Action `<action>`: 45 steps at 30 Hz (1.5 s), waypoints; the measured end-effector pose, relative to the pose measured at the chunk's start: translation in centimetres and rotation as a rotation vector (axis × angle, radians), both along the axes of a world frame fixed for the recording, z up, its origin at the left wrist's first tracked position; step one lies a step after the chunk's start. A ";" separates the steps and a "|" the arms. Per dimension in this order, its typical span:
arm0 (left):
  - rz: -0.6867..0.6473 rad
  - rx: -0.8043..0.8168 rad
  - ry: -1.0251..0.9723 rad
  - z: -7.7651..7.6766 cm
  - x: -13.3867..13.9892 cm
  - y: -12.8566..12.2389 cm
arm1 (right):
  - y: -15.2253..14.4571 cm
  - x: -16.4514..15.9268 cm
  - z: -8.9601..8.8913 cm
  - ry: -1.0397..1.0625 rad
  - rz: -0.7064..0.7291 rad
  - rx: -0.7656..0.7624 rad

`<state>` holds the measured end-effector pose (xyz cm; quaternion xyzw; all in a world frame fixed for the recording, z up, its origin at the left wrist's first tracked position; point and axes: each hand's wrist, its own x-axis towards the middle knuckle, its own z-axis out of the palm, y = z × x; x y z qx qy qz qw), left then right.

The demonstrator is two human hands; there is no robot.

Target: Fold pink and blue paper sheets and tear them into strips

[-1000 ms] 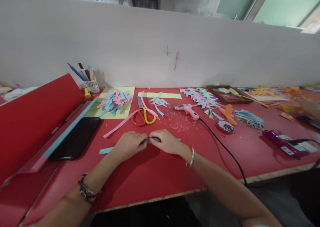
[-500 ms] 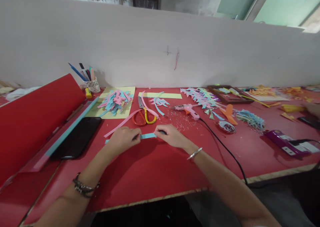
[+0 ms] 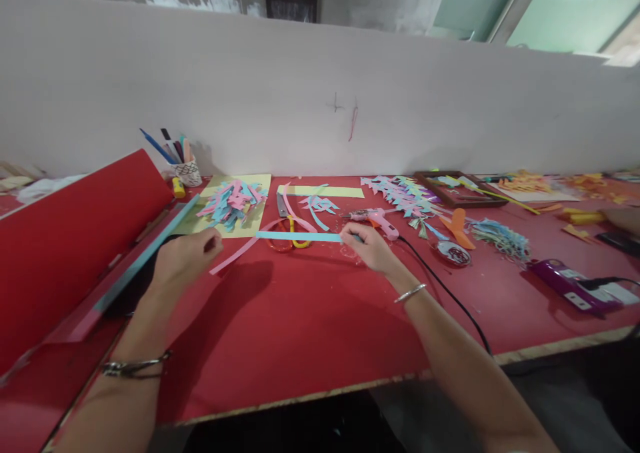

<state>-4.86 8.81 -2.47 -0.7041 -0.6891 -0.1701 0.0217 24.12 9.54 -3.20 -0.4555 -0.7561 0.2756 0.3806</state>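
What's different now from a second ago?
The left hand has moved left and let go of the light-blue strip. The right hand has moved right and forward, still gripping the strip. The scissors, pink glue gun and pile of paper pieces stayed put.

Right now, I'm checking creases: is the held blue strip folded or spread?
Spread where visible: the blue strip runs straight from the right hand.

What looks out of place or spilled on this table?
Loose pale shreds litter the red table near the right hand, like spilled scraps. The pink glue gun lies on its side directly on the table, no stand under it. Nothing looks clearly damaged.
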 end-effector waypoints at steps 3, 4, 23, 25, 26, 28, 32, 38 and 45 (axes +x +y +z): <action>-0.092 0.198 -0.137 -0.4 0.8 -0.3 | -0.3 -0.5 -0.2 -0.050 0.046 0.007; -0.180 0.286 -0.176 -0.7 1.5 -0.4 | -0.5 -0.9 -0.4 -0.082 0.086 0.007; -0.692 -0.194 -0.268 -3.6 7.6 -1.9 | -2.5 -5.4 -2.7 -0.623 0.125 0.394; -0.683 -0.201 -0.245 -3.5 7.6 -1.9 | -2.4 -5.3 -2.7 -0.642 0.111 0.363; -0.672 -0.201 -0.234 -3.4 7.4 -1.9 | -2.3 -5.1 -2.6 -0.647 0.102 0.349; -0.642 -0.193 -0.229 -3.1 7.0 -1.7 | -2.0 -4.6 -2.3 -0.643 0.080 0.316; -0.617 -0.160 -0.309 -2.3 5.6 -1.2 | -1.3 -3.0 -1.6 -0.616 0.021 0.247; -0.556 -0.103 -0.370 -1.9 4.2 -0.6 | -0.5 -1.4 -0.8 -0.688 -0.077 0.248; -0.448 -0.067 -0.411 -1.4 2.9 -0.1 | 0.0 0.6 0.0 -0.761 -0.219 0.332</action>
